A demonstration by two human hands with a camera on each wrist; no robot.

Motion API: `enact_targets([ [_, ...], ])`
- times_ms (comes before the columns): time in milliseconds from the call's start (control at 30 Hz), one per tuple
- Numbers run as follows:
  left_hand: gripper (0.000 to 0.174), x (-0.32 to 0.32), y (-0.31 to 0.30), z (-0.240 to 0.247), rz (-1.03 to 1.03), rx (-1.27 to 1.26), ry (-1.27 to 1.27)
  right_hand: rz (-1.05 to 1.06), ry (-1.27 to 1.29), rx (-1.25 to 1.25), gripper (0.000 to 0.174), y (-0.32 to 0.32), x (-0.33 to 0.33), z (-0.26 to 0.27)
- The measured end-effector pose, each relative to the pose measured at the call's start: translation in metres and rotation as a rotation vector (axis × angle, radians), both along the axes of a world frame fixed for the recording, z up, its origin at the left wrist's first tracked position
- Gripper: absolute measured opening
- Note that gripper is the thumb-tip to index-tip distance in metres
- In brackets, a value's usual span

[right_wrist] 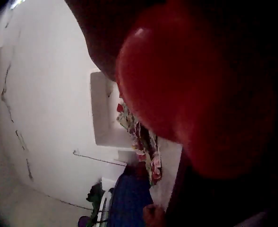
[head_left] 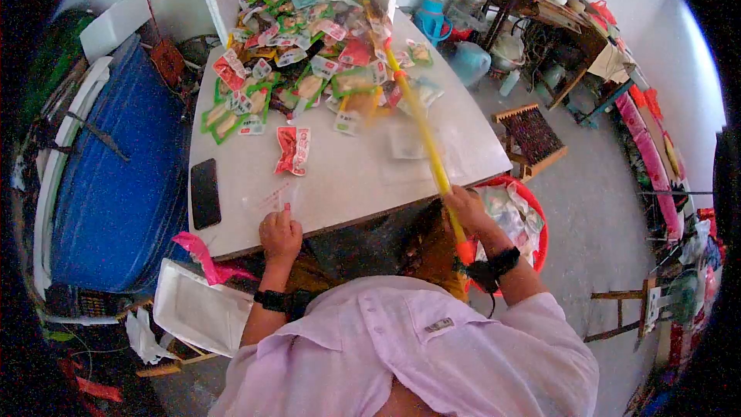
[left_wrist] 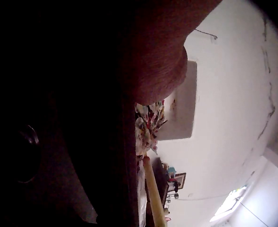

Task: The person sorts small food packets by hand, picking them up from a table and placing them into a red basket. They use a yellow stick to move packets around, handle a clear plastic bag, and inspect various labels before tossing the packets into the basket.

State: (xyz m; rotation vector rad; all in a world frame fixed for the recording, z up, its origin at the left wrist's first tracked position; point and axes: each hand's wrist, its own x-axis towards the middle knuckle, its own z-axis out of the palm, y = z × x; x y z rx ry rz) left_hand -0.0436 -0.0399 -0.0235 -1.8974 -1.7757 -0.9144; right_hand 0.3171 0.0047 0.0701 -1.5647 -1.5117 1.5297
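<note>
My right hand [head_left: 468,210] grips a yellow pole [head_left: 424,135] near its red end [head_left: 465,252]. The pole slants away over the table, and its blurred far end overlaps a heap of small sealed food packets [head_left: 309,81]. That red end, large and blurred, fills much of the right wrist view. At the near table edge rests my left hand [head_left: 281,238], fingers loosely curled, right at a clear plastic bag [head_left: 270,199] with red print. A single red packet [head_left: 292,150] lies beyond it, apart from the heap.
The heap spills from a white foam box [head_left: 212,0] tipped on the white table [head_left: 340,185]. A black phone [head_left: 205,194] lies at the left edge. A red basket [head_left: 543,224] of packets stands by my right arm; a blue tub [head_left: 116,177] is left. Clear plastic [head_left: 409,143] lies under the pole.
</note>
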Motion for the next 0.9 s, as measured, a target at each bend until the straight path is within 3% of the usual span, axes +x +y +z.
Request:
enact_targets([
  [333, 0.024, 0.001, 0.001, 0.004, -0.004, -0.014, 0.008, 0.117, 0.109, -0.107, 0.032, -0.083, 0.006, -0.005],
  [467, 0.022, 0.006, 0.000, 0.011, 0.012, -0.037, -0.015, 0.045, 0.148, -0.142, 0.034, -0.092, 0.016, -0.018],
  [600, 0.023, 0.008, 0.001, 0.013, 0.007, 0.084, 0.032, -0.009, 0.225, 0.088, 0.037, -0.075, 0.009, -0.012],
  [700, 0.025, 0.004, -0.001, 0.011, 0.027, -0.131, -0.062, -0.090, 0.300, 0.070, 0.042, -0.044, 0.004, -0.005],
  [767, 0.024, 0.003, 0.001, 0.009, -0.007, -0.109, -0.065, -0.145, 0.212, 0.063, 0.043, -0.015, -0.001, -0.006],
  [900, 0.020, 0.002, 0.002, 0.006, -0.020, -0.049, -0.054, -0.119, 0.331, 0.084, 0.044, 0.027, -0.023, -0.018],
])
